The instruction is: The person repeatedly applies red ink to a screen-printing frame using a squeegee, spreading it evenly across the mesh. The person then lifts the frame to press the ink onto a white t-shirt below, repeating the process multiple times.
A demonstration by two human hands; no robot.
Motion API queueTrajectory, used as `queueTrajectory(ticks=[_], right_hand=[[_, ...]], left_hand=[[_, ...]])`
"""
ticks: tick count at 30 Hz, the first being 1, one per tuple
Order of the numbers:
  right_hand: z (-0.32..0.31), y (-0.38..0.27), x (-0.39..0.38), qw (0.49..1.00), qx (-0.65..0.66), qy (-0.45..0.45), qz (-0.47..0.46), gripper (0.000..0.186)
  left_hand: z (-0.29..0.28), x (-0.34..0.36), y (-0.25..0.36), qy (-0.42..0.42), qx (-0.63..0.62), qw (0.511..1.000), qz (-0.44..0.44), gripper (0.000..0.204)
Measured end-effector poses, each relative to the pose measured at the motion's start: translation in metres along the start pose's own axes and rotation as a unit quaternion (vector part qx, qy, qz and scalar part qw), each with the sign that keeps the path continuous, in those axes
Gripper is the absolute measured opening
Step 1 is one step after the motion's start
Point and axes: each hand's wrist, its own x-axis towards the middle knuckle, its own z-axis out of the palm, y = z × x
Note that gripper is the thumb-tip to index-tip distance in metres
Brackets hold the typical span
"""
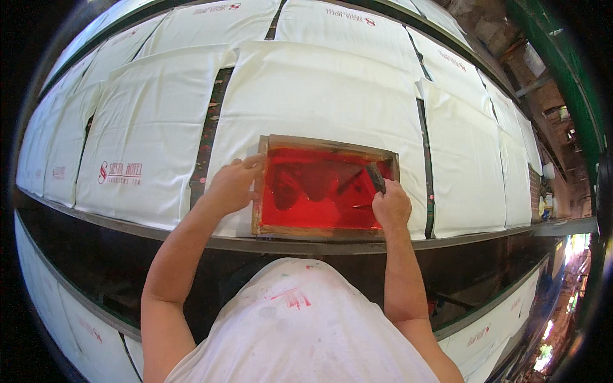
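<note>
A wooden-framed printing screen (pixel 327 144) coated in red ink lies flat on a white cloth (pixel 319 89) on the long table. My left hand (pixel 231 185) presses on the frame's left edge, fingers curled over its top left corner. My right hand (pixel 391 205) is closed around a dark squeegee (pixel 375 177) that rests in the red ink at the screen's right side.
White cloths cover the table in rows; the one to the left (pixel 143 137) bears a small red print. Dark gaps (pixel 207 137) run between cloths. The table's metal front edge (pixel 485 233) is close to my body. A lower shelf (pixel 491 325) holds more printed cloths.
</note>
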Motion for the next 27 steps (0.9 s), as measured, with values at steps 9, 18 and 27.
queueTrajectory(ticks=[9, 18, 27], right_hand=[[0.035, -0.062, -0.008, 0.999, -0.040, 0.010, 0.021, 0.022], [0.058, -0.164, -0.020, 0.993, -0.006, -0.028, -0.115, 0.024], [0.050, -0.146, -0.039, 0.927, 0.045, -0.024, -0.371, 0.039]], left_hand=[[-0.015, 0.010, 0.003, -0.118, 0.007, 0.992, -0.032, 0.060], [-0.006, 0.006, -0.010, -0.080, -0.016, 0.996, -0.021, 0.062], [0.005, 0.003, -0.019, -0.044, -0.032, 0.998, -0.012, 0.060]])
